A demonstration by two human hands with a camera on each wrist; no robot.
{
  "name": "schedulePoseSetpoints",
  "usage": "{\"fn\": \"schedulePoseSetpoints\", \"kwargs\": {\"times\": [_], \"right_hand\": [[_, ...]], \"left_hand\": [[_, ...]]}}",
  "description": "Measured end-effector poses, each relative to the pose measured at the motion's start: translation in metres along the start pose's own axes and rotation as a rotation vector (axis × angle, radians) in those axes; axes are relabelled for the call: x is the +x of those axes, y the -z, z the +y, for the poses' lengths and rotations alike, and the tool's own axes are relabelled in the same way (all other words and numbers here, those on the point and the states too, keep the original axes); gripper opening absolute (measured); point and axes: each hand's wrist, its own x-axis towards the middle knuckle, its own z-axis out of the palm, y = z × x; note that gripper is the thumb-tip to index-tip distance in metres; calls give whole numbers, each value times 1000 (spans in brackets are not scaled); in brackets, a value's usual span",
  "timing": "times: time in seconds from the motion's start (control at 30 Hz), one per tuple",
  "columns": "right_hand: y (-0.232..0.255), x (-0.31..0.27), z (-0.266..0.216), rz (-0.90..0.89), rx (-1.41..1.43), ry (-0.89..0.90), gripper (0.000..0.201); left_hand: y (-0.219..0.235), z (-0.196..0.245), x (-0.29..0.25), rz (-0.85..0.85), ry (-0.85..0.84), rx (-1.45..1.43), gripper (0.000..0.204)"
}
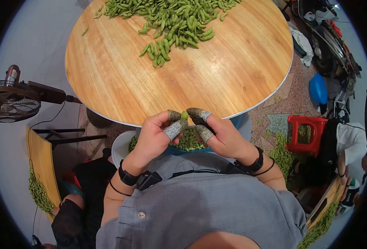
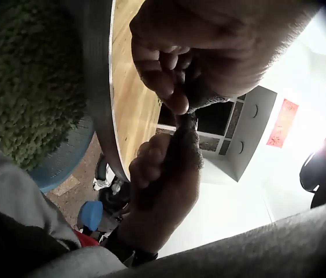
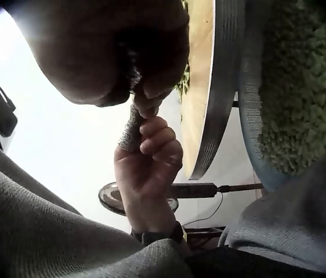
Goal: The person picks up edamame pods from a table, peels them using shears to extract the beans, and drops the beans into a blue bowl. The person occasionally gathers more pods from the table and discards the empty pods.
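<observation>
Both hands meet just over the near edge of the round wooden table (image 1: 216, 89), with grey cloth-like covers on thumbs and index fingers. A green soybean pod (image 1: 184, 115) shows between the fingertips, mostly covered by them. My left hand (image 1: 152, 130) pinches it from the left; my right hand (image 1: 225, 135) pinches it from the right, fingers curled. The fingertips of both hands come together in the wrist views, where the pod is hidden. Under the hands, a blue tub (image 2: 53, 176) holds many shelled green beans (image 2: 24, 87).
A heap of pods (image 1: 171, 20) covers the table's far side. A white bucket (image 1: 119, 151) stands by the tub. Left is a fan (image 1: 15, 99); right, a red stool (image 1: 306, 135) and pods on the floor (image 1: 281, 151). Other people sit at both sides.
</observation>
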Motion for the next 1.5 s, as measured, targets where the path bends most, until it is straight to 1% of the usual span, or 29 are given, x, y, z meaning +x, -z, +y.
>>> {"fn": "schedulePoseSetpoints", "kwargs": {"times": [0.2, 0.27, 0.3, 0.37, 0.4, 0.43, 0.47, 0.53, 0.57, 0.6, 0.67, 0.7, 0.73, 0.77, 0.83, 0.87, 0.9, 0.93, 0.97, 1.03, 1.07, 1.2, 1.27, 1.3, 1.37, 1.4, 1.43, 1.47, 1.5], "right_hand": [[5, -1, -5, -54, 95, -68, 47], [8, -2, -9, -110, 178, -202, 49], [7, -3, -6, -107, 178, -202, 49], [0, -4, 7, -34, 125, -57, 51], [-3, -3, 13, -33, 126, -57, 51], [-6, -3, 20, 22, 51, 60, 49], [-9, -2, 27, 79, -24, 177, 46], [-16, 0, 43, 83, 6, 215, 45], [-17, 1, 47, 85, 31, 255, 43], [-13, -1, 41, 90, 33, 253, 43], [-2, -5, 22, -216, 810, -337, 43], [1, -6, 20, -216, 812, -336, 43], [2, -8, 19, -263, 967, -420, 41], [4, -9, 19, -310, 1122, -503, 40], [9, -9, 21, -326, 1135, -515, 40], [10, -10, 21, -341, 1146, -535, 41], [10, -11, 21, -335, 1149, -533, 41], [7, -11, 21, -296, 1048, -494, 42], [4, -11, 21, -257, 948, -455, 43], [-1, -12, 21, -236, 887, -427, 43], [-2, -13, 22, -220, 818, -399, 44], [-8, -20, 30, -182, 658, -338, 42], [-15, -25, 39, -67, 495, -169, 38], [-14, -27, 38, -66, 496, -169, 38], [-10, -33, 35, -87, 367, -161, 36], [-12, -34, 39, -87, 366, -162, 36], [-14, -35, 46, -14, 352, -120, 36], [-17, -36, 50, 59, 340, -81, 36], [-17, -36, 45, 61, 342, -86, 36]], "left_hand": [[0, -3, 1, -18, 9, 9, 13], [-1, -4, 2, -20, 27, 13, 13], [-2, -7, 2, -29, -1, 25, 13], [-5, -11, 1, -39, -27, 40, 15], [-8, -12, 0, 15, -154, 219, 15], [-9, -13, 0, 70, -281, 398, 15], [-9, -13, 1, 67, -279, 401, 15], [-7, -15, 3, 103, -676, 994, 15], [-7, -15, 3, 97, -678, 996, 15], [-7, -15, 3, 88, -666, 964, 12], [-5, -14, 3, 75, -653, 933, 10], [-3, -12, 4, -6, -287, 495, 10], [-1, -10, 4, -80, 76, 53, 10], [4, -14, 5, -77, 76, 57, 10], [9, -22, 11, -260, 173, -335, 13], [6, -26, 10, -262, 175, -332, 13], [-5, -23, 9, -137, 61, -51, 9], [-11, -22, 8, -11, -52, 228, 7], [-12, -22, 8, -15, -47, 230, 7], [-13, -21, 8, 94, -803, 1236, 14], [-13, -23, 6, 121, -796, 1316, 22], [-13, -31, 7, 112, -818, 1431, 16], [-18, -36, 6, 102, -702, 1070, 8], [-18, -35, 4, 101, -702, 1071, 8], [-17, -31, -3, -29, 122, 46, 11], [-15, -32, -4, -64, 136, 55, 15], [-15, -35, -4, -63, 134, 52, 15], [-15, -38, -6, -79, 97, 215, 14], [-15, -41, -9, -100, 61, 379, 14]]}}
